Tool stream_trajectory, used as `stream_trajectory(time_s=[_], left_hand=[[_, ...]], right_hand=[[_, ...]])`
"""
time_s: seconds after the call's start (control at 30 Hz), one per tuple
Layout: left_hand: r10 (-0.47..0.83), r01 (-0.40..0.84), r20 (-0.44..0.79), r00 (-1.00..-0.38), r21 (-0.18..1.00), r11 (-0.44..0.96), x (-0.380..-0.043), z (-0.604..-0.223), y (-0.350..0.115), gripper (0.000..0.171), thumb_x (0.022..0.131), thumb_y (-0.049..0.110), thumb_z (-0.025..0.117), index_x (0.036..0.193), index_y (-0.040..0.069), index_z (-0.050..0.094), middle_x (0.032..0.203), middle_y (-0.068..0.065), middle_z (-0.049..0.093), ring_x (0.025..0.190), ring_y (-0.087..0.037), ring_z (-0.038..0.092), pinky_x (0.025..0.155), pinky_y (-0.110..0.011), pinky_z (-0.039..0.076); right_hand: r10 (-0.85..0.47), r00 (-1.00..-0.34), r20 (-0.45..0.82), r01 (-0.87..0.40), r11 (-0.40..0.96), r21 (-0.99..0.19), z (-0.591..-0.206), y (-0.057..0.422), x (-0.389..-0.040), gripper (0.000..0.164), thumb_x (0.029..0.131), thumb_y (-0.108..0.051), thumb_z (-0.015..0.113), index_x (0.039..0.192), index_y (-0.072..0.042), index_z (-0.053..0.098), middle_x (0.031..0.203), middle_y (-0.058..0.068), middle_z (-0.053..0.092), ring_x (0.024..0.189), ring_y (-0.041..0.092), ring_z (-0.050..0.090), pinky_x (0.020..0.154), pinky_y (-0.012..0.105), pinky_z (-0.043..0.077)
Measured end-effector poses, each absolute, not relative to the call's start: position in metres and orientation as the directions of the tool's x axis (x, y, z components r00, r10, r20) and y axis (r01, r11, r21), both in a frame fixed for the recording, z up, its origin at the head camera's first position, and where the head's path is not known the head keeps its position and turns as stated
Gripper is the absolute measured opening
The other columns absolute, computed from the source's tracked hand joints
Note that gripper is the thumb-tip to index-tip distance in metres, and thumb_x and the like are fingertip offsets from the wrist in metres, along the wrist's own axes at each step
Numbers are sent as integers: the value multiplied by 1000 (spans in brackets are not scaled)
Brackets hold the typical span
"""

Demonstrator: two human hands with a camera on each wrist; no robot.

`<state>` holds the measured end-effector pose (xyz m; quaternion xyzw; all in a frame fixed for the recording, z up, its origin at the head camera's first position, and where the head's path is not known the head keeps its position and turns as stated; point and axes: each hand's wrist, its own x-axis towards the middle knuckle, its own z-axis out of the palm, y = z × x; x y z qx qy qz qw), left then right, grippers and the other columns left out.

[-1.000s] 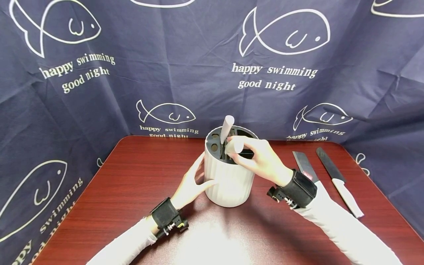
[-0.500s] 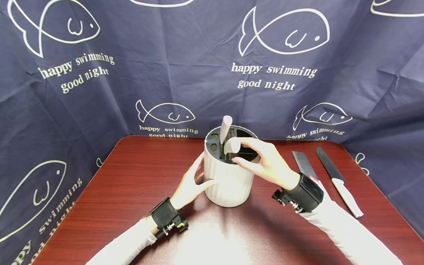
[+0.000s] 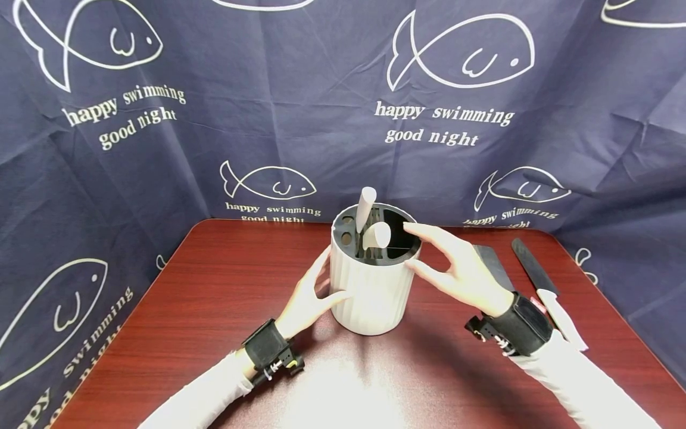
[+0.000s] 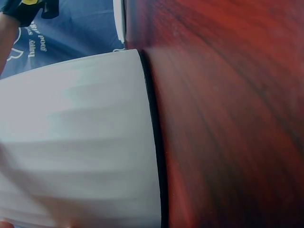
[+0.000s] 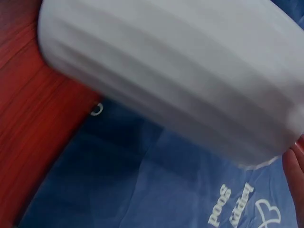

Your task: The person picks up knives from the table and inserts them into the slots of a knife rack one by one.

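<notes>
A white ribbed knife holder (image 3: 370,298) with a dark slotted top stands upright on the table. Two white knife handles rise from its slots: a slimmer knife handle (image 3: 366,208) behind and a thicker knife handle (image 3: 377,236) in front, blades hidden inside. Against the holder's left side rests my left hand (image 3: 304,304), its thumb on the front and its fingers extended along the side. My right hand (image 3: 458,271) is at the holder's right rim, thumb and fingers apart, holding nothing; whether it touches the rim I cannot tell. The right wrist view shows a finger (image 5: 294,180) beside the holder (image 5: 166,71).
Right of the holder lies a broad dark-bladed knife (image 3: 492,262), mostly covered by my right hand and wrist. Farther right is a long knife (image 3: 536,271) with a white handle. A blue fish-print cloth (image 3: 343,119) hangs behind the reddish wooden table (image 3: 241,262).
My right hand has let go of the thicker knife handle and moved right to the holder's rim. That handle stays in its slot. My left hand has kept its place.
</notes>
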<state>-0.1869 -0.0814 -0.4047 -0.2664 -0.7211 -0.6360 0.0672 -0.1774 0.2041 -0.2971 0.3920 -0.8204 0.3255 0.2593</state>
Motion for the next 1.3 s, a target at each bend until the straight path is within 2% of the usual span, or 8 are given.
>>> stream_trajectory(time_s=[0.33,0.43,0.67,0.9,1.1,1.17,1.2,1.3], left_hand=[[300,479,439,-847,875,74,-188,-405,-82,93,79,0,78,154,12,24,154,-14,34,141,-29,33,111,-45,38],[304,476,434,-848,875,81,-188,-405,-82,93,79,1,78,154,13,24,154,-13,34,141,-29,34,111,-45,38],[296,479,438,-849,874,81,-188,-405,-82,92,80,0,78,154,11,24,154,-15,33,140,-32,34,111,-49,38],[297,470,431,-852,880,71,-188,-405,-82,91,80,-1,77,154,12,26,154,-14,34,141,-30,33,111,-49,36],[299,466,425,-854,881,78,-187,-404,-82,92,79,-1,78,154,11,25,153,-15,34,140,-31,34,111,-48,37],[302,466,425,-853,882,75,-187,-403,-82,91,79,-1,78,154,11,25,153,-15,34,140,-31,34,111,-48,38],[304,466,426,-852,882,71,-187,-403,-82,92,79,-1,78,154,11,26,153,-15,34,140,-31,34,111,-47,38],[304,463,423,-853,884,68,-187,-402,-82,91,79,-1,78,153,11,26,153,-14,34,140,-31,34,111,-47,38]], right_hand=[[-407,-612,678,-756,554,-350,-303,238,-170,69,68,2,83,132,-7,59,127,8,63,112,1,53,100,11,39],[-387,-634,669,-735,571,-366,-308,248,-170,68,68,5,82,131,-6,59,126,9,63,111,-2,52,99,10,39],[-347,-696,628,-659,655,-369,-320,269,-171,65,71,1,81,132,-11,60,125,7,64,108,-6,51,98,6,37],[-360,-687,631,-652,690,-316,-332,294,-175,62,69,1,82,127,-6,62,121,11,65,116,-12,48,99,4,34],[-352,-713,606,-621,718,-314,-342,316,-174,63,69,6,81,128,-5,62,120,11,64,91,-15,52,74,3,44],[-372,-711,596,-627,720,-298,-344,323,-174,64,68,8,81,128,-5,61,121,12,64,94,-16,52,77,3,45],[-383,-706,596,-633,719,-287,-345,326,-175,64,67,8,81,127,-4,61,121,13,64,99,-16,52,83,3,44],[-413,-690,595,-646,721,-249,-349,336,-176,64,65,8,81,125,-4,62,118,15,64,118,-16,43,99,2,32]])
